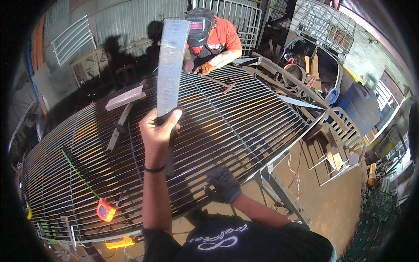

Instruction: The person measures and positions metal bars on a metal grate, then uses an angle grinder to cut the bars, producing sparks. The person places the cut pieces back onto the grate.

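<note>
My left hand (159,131), bare with a dark band at the wrist, is closed around a flat grey metal strip (171,65). The strip stands upright in front of me, its broad face toward me; a darker length shows below my fist. Over the near right part of a large metal bar grate (209,126) is my right hand (223,184), in a dark glove. Its fingers are loosely curled and parted from the thumb, with nothing seen in them. An orange tape measure (105,210) lies on the grate at the near left, its green blade drawn out.
Across the grate a person in a welding helmet (200,27) and red shirt leans over, orange-gloved hand beside a hammer-like tool (218,82). A metal channel piece (125,98) lies at the left. A white chair (342,131) and blue drum (358,104) stand at the right.
</note>
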Demonstrator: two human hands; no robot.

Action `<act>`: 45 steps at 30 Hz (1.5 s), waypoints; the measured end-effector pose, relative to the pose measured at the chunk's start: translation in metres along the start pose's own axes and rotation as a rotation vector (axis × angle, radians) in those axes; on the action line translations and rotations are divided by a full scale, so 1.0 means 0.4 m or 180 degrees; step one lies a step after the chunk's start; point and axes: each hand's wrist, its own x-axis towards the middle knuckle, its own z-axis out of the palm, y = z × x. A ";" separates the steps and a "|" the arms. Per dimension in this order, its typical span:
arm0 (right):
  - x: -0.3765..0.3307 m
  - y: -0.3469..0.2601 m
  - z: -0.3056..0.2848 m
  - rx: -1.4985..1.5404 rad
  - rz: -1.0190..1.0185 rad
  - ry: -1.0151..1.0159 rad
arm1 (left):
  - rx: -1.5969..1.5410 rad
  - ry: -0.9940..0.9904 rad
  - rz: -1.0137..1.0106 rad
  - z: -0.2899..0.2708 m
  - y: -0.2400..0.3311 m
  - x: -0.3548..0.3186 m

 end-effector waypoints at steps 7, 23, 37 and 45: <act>0.001 -0.008 0.003 0.0055 0.0060 0.0048 | 0.0152 -0.0033 -0.0503 -0.051 -0.027 -0.032; 0.015 -0.018 -0.015 0.0034 0.0132 -0.0067 | -0.0067 0.0041 -0.0532 -0.064 -0.032 -0.078; 0.011 -0.014 -0.013 -0.0077 0.0084 -0.0053 | -0.0345 -0.0016 -0.0349 -0.061 -0.057 -0.093; 0.018 -0.010 -0.014 0.0005 0.0048 -0.0110 | -0.0271 0.0169 -0.0198 -0.055 -0.054 -0.120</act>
